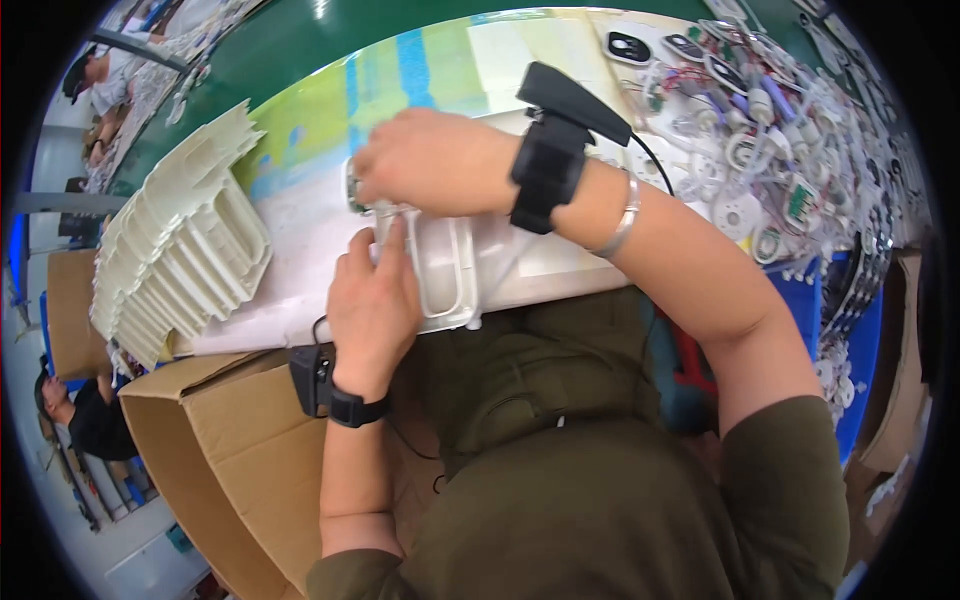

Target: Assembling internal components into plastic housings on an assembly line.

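Note:
A white plastic housing [462, 270] with a long looped handle lies at the near edge of the table, in front of me. My left hand [375, 305] is closed on its left side, the index finger stretched along it toward the far end. Over that far end bends my right hand [425, 160], fingers curled down. Whatever its fingertips grip is hidden behind the hand. Beside those fingertips, at the housing's top left, shows a small dark and greenish part [355, 188].
A stack of nested white plastic shells [185, 240] stands at the left. Circuit boards, wires and small white parts form a heap [760, 130] at the right. An open cardboard box [250, 440] sits below the table's left edge. Two people are farther off at left.

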The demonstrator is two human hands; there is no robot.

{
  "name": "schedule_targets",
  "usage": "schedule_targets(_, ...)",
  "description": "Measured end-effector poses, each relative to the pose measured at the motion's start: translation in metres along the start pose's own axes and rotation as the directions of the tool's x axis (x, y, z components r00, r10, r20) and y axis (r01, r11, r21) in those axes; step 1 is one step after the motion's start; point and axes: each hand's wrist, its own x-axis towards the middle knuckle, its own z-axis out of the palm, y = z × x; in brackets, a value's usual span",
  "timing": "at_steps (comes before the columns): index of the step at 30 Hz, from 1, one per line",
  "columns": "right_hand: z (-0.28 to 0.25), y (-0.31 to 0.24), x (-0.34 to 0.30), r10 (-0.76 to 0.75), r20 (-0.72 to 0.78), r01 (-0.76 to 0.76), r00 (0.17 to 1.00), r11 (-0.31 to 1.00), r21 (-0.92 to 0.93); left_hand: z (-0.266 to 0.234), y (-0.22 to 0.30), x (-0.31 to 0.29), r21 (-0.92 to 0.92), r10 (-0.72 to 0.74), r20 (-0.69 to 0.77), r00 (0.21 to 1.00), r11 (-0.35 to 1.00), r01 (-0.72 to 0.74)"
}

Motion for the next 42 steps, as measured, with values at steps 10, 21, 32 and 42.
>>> schedule_targets(10, -0.043, -0.008, -0.158, 0.647, -0.104, -0.64, 0.756, 0.763, 0.092, -0.03, 0.009, 0.024, -0.295, -0.19, -0.067, 0.979, 0.942, 0.162)
schedule_targets(21, -0.009, -0.05, -0.15, 0.726, -0.296, -0.757, 0.621, 0.654, 0.014, -0.007, 0.094, 0.109, -0.06, 0.562, 0.039, 0.826, 0.827, -0.559)
schedule_targets(32, -0.003, -0.049, -0.157, 0.728, -0.37, -0.774, 0.577, 0.632, 0.036, 0.016, 0.1, 0.134, -0.18, 0.615, 0.033, 0.788, 0.779, -0.601)
schedule_targets(42, -0.033, -0.043, -0.153, 0.858, -0.033, -0.764, 0.513, 0.474, 0.438, -0.024, 0.067, 0.11, -0.672, 0.34, -0.03, 0.94, 0.689, -0.271)
